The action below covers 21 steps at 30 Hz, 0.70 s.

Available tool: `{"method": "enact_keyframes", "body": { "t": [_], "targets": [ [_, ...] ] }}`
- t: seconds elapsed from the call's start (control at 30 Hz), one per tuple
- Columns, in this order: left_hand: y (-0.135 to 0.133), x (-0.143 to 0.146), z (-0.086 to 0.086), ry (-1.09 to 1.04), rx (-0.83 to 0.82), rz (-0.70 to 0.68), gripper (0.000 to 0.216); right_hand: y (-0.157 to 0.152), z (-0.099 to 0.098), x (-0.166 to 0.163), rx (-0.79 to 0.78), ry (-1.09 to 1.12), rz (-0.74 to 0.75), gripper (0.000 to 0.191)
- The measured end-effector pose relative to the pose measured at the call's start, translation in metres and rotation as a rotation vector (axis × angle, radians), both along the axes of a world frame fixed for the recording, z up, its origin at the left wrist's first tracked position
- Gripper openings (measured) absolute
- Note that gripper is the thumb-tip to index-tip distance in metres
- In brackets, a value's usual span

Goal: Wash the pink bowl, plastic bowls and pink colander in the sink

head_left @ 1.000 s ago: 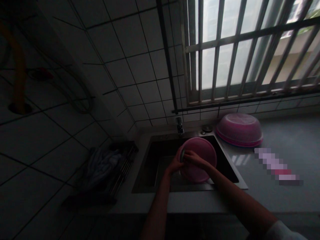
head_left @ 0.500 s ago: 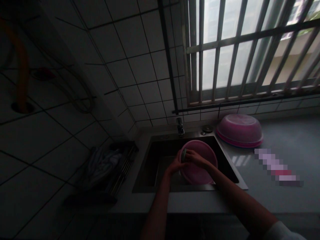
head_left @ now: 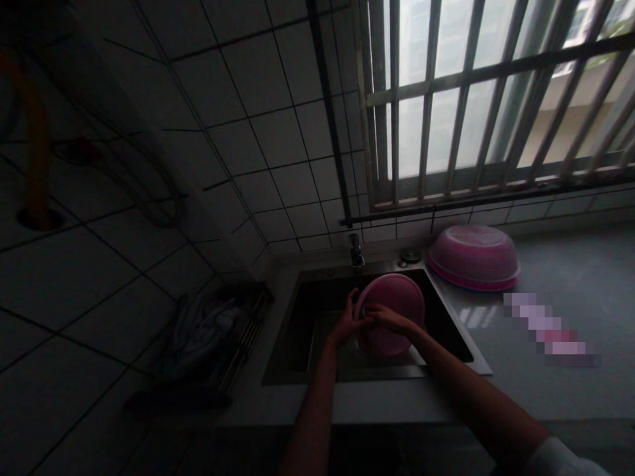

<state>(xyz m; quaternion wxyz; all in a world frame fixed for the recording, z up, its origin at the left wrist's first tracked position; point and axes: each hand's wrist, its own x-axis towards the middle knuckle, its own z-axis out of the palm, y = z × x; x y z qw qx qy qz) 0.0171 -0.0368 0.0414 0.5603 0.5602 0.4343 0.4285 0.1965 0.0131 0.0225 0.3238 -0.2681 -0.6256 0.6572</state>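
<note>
Shifted slightly left, the round pink plastic basin (head_left: 399,301) is held by my left hand (head_left: 343,328); my right hand (head_left: 389,318) pinches a greyish pad (head_left: 364,309).

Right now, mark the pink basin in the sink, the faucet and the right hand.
Pink basin (head_left: 405,299): head view, inner wall.
Faucet (head_left: 356,252): head view, upright body.
Right hand (head_left: 389,318): head view, back of the hand.

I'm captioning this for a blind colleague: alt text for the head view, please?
A person's left hand touches the left rim of a pink basin in a sink, while the right hand is inside it. Behind the sink is a faucet; to the right, an upturned pink bowl sits on the counter below a barred window.
</note>
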Motion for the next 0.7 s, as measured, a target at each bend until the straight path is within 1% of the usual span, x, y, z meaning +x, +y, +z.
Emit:
{"method": "enact_keyframes", "body": {
  "t": [0.03, 0.07, 0.17, 0.23, 0.3, 0.37, 0.47, 0.5, 0.53, 0.57, 0.6, 0.7],
  "targets": [
    [0.001, 0.000, 0.000, 0.012, 0.031, -0.014, 0.118, 0.000, -0.001, 0.000, -0.001, -0.003, -0.007, 0.023],
    [0.002, 0.001, -0.001, 0.038, 0.071, -0.029, 0.117, 0.001, -0.001, 0.000, 0.002, 0.007, -0.044, 0.022],
    [0.007, 0.003, -0.005, 0.114, 0.188, -0.047, 0.107, 0.011, -0.001, 0.004, 0.004, 0.105, -0.248, 0.025],
    [0.010, 0.003, -0.008, 0.108, 0.217, -0.056, 0.106, 0.016, 0.002, 0.007, -0.012, 0.156, -0.373, 0.029],
    [0.011, 0.002, -0.012, 0.088, 0.222, -0.063, 0.106, 0.016, 0.004, 0.008, -0.033, 0.175, -0.423, 0.032],
    [0.012, 0.000, -0.016, 0.077, 0.217, -0.072, 0.107, 0.010, 0.006, 0.005, -0.032, 0.165, -0.358, 0.033],
    [0.012, -0.004, -0.021, 0.068, 0.204, -0.073, 0.110, 0.000, 0.005, -0.002, -0.007, 0.084, -0.109, 0.031],
    [0.012, -0.005, -0.022, 0.067, 0.199, -0.072, 0.111, -0.001, 0.004, -0.004, 0.002, 0.055, -0.049, 0.030],
    [0.013, -0.005, -0.023, 0.071, 0.195, -0.071, 0.112, 0.000, 0.002, -0.004, 0.009, 0.039, -0.036, 0.029],
    [0.013, -0.005, -0.023, 0.077, 0.193, -0.069, 0.111, 0.002, 0.001, -0.003, 0.016, 0.043, -0.076, 0.029],
    [0.013, -0.004, -0.022, 0.085, 0.195, -0.066, 0.110, 0.007, 0.000, 0.000, 0.021, 0.063, -0.158, 0.029],
    [0.015, -0.002, -0.019, 0.088, 0.225, -0.058, 0.110, 0.024, -0.001, 0.014, -0.004, 0.150, -0.469, 0.032]
  ]
}}
